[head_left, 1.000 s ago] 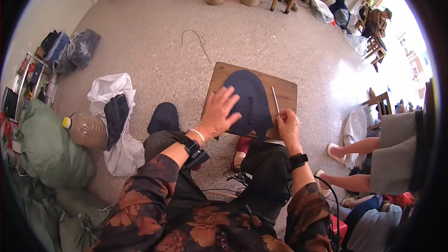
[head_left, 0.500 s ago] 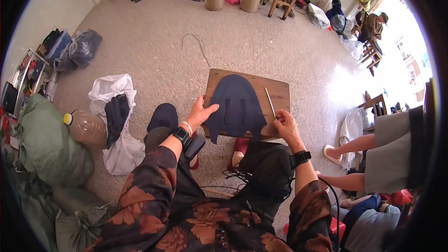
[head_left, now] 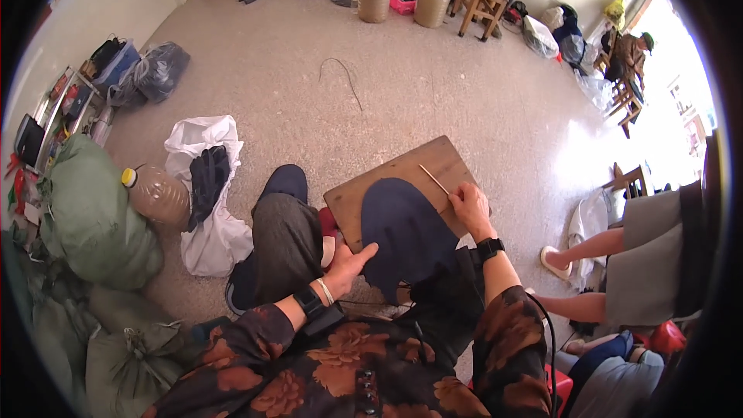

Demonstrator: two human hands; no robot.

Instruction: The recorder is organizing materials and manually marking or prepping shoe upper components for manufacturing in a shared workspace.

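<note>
A brown wooden board (head_left: 348, 205) lies slanted over my lap. On it rests a dark blue shoe-upper-shaped fabric piece (head_left: 398, 224), its rounded end pointing away from me and its lower end hanging past the near edge. My left hand (head_left: 346, 269) is closed at the board's near left corner, thumb on top beside the fabric; its other fingers are mostly hidden. Between the thumb and fingers of my right hand (head_left: 469, 207), over the board's right side, is a thin pale stick (head_left: 433, 178) that points up and left.
To my left are a white bag (head_left: 203, 131) with dark gloves on it, a large yellow-capped jug (head_left: 159, 195) and a green sack (head_left: 97, 217). A person's legs (head_left: 584, 251) stand close on my right. A thin wire (head_left: 352, 89) lies on the floor ahead.
The board has turned counterclockwise and come nearer my body, with the fabric on it. My left hand has moved down to its near corner. My left knee has come up; the right hand keeps the stick.
</note>
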